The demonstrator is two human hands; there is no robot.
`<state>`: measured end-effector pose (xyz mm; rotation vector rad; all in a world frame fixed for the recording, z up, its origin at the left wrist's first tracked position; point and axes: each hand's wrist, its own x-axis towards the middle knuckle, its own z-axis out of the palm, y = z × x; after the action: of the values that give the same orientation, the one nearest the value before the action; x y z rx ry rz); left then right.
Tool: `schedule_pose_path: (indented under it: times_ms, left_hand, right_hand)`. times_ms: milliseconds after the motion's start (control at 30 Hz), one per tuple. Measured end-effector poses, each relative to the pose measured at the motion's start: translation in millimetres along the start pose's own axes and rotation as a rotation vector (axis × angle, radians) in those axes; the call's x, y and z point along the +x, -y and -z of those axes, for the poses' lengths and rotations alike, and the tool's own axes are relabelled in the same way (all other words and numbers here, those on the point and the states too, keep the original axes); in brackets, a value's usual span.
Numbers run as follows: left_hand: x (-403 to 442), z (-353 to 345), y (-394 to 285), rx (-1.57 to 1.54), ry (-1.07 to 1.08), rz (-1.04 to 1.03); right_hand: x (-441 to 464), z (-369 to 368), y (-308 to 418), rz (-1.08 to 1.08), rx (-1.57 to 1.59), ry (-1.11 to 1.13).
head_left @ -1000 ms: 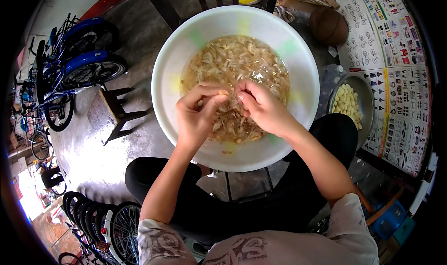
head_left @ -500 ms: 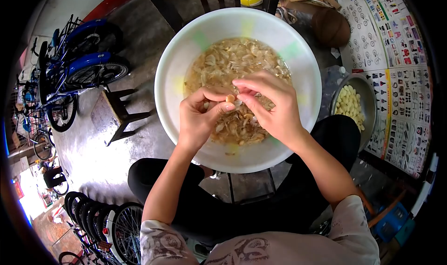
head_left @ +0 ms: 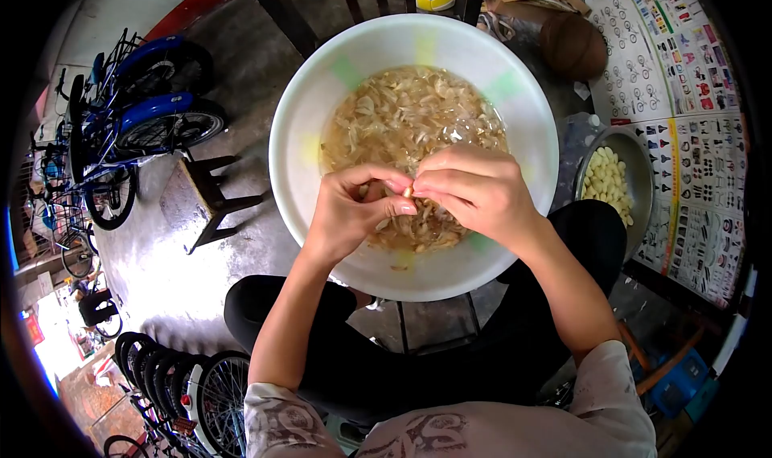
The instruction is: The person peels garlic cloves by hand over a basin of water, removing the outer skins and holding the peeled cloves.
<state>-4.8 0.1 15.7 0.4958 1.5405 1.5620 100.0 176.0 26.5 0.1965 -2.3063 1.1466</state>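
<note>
My left hand point(head_left: 354, 209) pinches a small brownish garlic clove point(head_left: 408, 193) between thumb and forefinger, above a wide white basin point(head_left: 297, 112). From the other side my right hand point(head_left: 478, 188) closes its fingertips on the same clove, so the two hands meet there. Another pale clove seems tucked inside the curled left fingers, partly hidden. Below the hands, the basin holds water with many floating garlic skins point(head_left: 402, 104). To the right stands a metal bowl point(head_left: 641, 176) holding peeled garlic cloves point(head_left: 605, 180).
A small wooden stool point(head_left: 205, 201) stands left of the basin, with blue bicycles point(head_left: 161, 116) beyond it. A dark chair point(head_left: 281, 12) touches the far side. A brown ball point(head_left: 572, 48) and a printed poster sheet point(head_left: 675, 152) are at right.
My right hand has come down and inward, its fingers closing onto the clove. My left hand has shifted slightly right and lower, still pinching it.
</note>
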Motion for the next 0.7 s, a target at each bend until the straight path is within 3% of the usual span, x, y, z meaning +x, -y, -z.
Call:
schedule_pose_path:
  times_ms: [233, 400, 500, 700]
  left_hand:
    - [0, 4, 3, 0.101, 0.038, 0.052]
    - [0, -3, -6, -0.017, -0.02, 0.095]
    - [0, 4, -5, -0.018, 0.0, 0.077]
    - [-1, 8, -3, -0.046, 0.08, -0.037]
  right_hand:
    - [-4, -3, 1, -0.105, -0.029, 0.195]
    - [-4, -5, -3, -0.193, 0.007, 0.247]
    - [-3, -9, -9, -0.219, 0.222, 0.133]
    - [-5, -6, 0, -0.201, 0.209, 0.102]
